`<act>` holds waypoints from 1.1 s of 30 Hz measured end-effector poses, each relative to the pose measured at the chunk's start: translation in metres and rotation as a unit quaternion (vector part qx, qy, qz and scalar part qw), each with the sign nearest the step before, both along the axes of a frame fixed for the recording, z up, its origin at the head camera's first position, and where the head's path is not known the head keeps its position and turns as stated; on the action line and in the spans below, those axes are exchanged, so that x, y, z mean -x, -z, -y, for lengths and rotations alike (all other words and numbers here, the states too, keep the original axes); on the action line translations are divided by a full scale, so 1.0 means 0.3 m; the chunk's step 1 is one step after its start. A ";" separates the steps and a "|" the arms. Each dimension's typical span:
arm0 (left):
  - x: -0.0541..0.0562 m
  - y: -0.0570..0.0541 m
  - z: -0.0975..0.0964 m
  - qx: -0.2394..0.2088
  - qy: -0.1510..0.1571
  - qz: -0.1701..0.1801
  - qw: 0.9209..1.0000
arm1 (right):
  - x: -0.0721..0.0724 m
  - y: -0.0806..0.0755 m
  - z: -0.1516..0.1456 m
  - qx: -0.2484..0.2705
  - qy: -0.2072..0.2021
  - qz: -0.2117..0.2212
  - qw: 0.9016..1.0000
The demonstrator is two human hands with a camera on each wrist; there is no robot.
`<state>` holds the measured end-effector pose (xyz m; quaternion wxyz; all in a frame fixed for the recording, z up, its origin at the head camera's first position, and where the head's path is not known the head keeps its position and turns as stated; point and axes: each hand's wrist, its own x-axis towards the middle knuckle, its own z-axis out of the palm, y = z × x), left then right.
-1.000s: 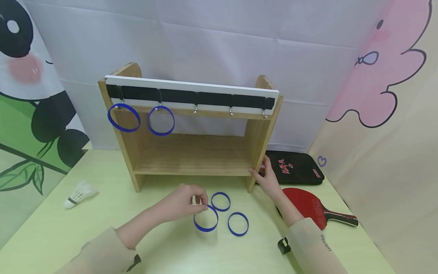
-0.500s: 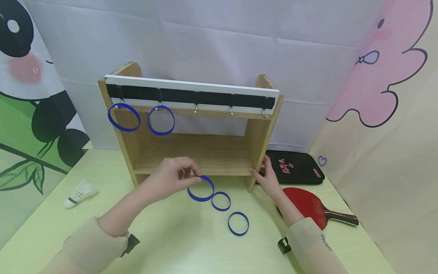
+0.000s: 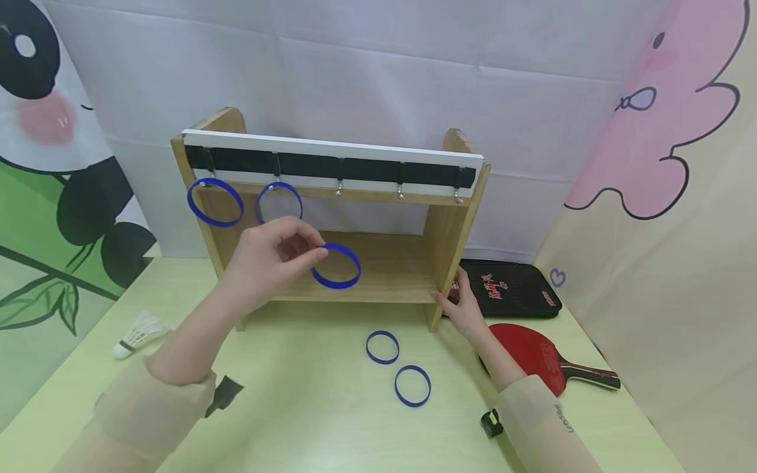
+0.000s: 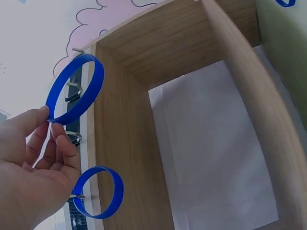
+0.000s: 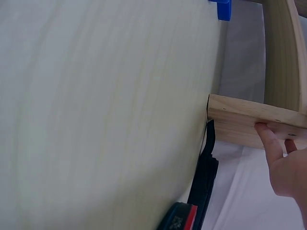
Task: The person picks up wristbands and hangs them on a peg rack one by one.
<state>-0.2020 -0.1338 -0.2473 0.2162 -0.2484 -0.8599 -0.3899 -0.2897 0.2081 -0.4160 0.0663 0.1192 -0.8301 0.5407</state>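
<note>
My left hand (image 3: pixel 269 259) pinches a blue ring (image 3: pixel 336 285) between thumb and fingertips, in front of the wooden rack's shelf (image 3: pixel 396 266). In the left wrist view, this held ring (image 4: pixel 98 79) overlaps the row of hooks. Two more blue rings hang at the rack's left: one (image 3: pixel 219 224) on the first hook, another (image 3: pixel 257 207) on the second, partly covered by my left hand. The other hooks (image 3: pixel 339 187) carry no ring. My right hand (image 3: pixel 464 309) grips the rack's right side panel (image 3: pixel 455 230), thumb on its front edge. Two blue rings (image 3: pixel 384 362) (image 3: pixel 412 405) lie on the table.
A shuttlecock (image 3: pixel 140 335) lies at the left. At the right are a black case (image 3: pixel 511 289) and a red table tennis bat (image 3: pixel 529 358), partly behind my right forearm. A small black object (image 3: pixel 491 422) sits beside the right sleeve. A white cloth backdrop (image 3: pixel 367 79) stands behind the rack.
My left hand has lifted the blue ring from near the table rings, up and slightly left to the front of the shelf. My right hand has stayed on the rack.
</note>
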 end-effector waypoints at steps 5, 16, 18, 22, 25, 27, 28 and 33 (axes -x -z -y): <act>0.007 -0.042 -0.004 -0.044 -0.052 -0.007 0.998 | 0.007 0.011 -0.005 -0.003 0.003 -0.003 1.000; 0.057 -0.073 -0.030 -0.158 -0.093 -0.037 0.982 | 0.012 0.015 -0.005 -0.002 0.002 -0.006 1.000; 0.067 -0.069 -0.036 -0.166 -0.093 -0.036 0.981 | 0.012 0.016 -0.003 0.001 0.002 -0.006 1.000; 0.081 -0.057 -0.048 -0.171 -0.095 -0.040 0.980 | 0.014 0.016 -0.005 -0.001 0.002 -0.010 1.000; 0.089 -0.048 -0.056 -0.164 -0.099 -0.054 0.980 | 0.015 0.016 -0.005 -0.003 0.002 -0.012 1.000; 0.094 -0.043 -0.061 -0.157 -0.099 -0.067 0.980 | 0.015 0.016 -0.005 -0.004 0.002 -0.011 1.000; 0.096 -0.041 -0.063 -0.153 -0.099 -0.074 0.980 | 0.014 0.016 -0.005 -0.003 0.003 -0.011 1.000; 0.105 -0.030 -0.073 -0.126 -0.099 -0.106 0.981 | 0.012 0.016 -0.004 -0.003 0.008 -0.011 1.000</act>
